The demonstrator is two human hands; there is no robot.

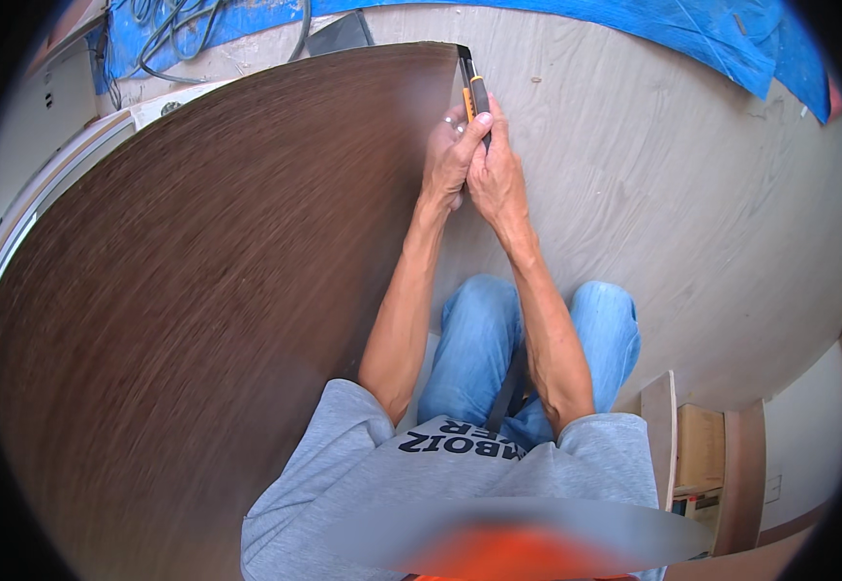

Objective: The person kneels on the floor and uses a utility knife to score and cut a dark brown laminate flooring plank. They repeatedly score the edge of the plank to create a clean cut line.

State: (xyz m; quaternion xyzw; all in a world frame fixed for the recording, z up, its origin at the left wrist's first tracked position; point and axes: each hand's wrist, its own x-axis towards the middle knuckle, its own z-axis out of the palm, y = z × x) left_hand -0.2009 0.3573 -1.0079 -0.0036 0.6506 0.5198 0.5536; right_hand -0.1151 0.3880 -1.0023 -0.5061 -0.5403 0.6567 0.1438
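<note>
A black utility knife (479,97) with orange and yellow parts points away from me at the far corner of a large dark brown wood-grain panel (208,242). My right hand (498,179) is closed around the knife's near end, index finger stretched along its side. Beside it, my left hand (447,160) is closed too, its thumb pressing on the knife and its other fingers partly hidden. The left hand lies against the panel's right edge, and the two hands touch. At the panel's corner is a small black piece (464,53); the blade itself is too small to make out.
Pale wood-look flooring (692,223) spreads to the right. Blue sheeting (634,34) lies along the far side, with dark cables (165,44) at the far left. My bent knees (484,320) are close below my hands. At lower right stands a shelf unit (700,450).
</note>
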